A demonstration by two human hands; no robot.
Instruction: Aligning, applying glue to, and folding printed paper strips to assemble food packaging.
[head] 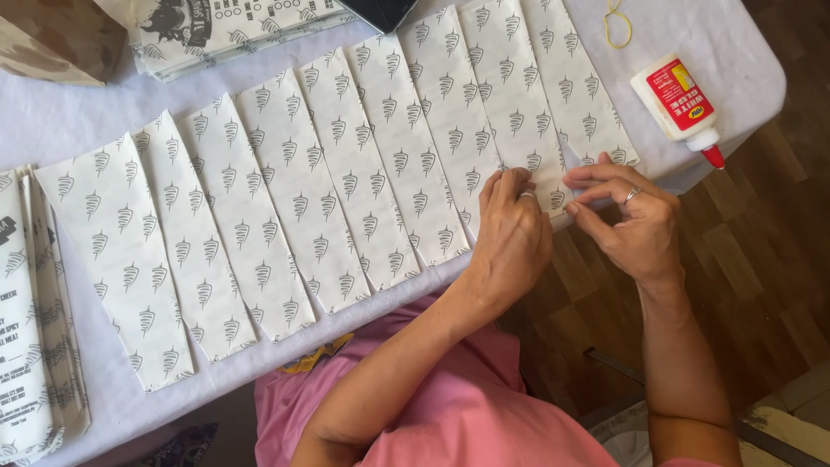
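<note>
Pink cloth of the person's shirt (467, 406) fills the bottom, forearms reaching up from it. Left hand (512, 232) fingers bunched together, tips pressing the lower edge of a white printed paper strip with a small grey repeat pattern (519, 112), one of a fanned, overlapping row of such strips. Right hand (629, 223) just beside it, thumb and forefinger pinched shut at the same strip's corner; a ring shows on each hand. The strip lies at the bench (52, 130) near edge, under both hands. The rest of the row runs away to the left of the left hand. Beyond the right hand, a white plastic glue bottle with red label and red cap (678, 105) lies on its side; further out, a yellow rubber band (616, 26). Far past the left hand: stacks of printed paper sheets (26, 346).

Judgement: to do this well, hold the strip flat with the left hand, work only the corner, keep neighbouring strips' overlap undisturbed.
</note>
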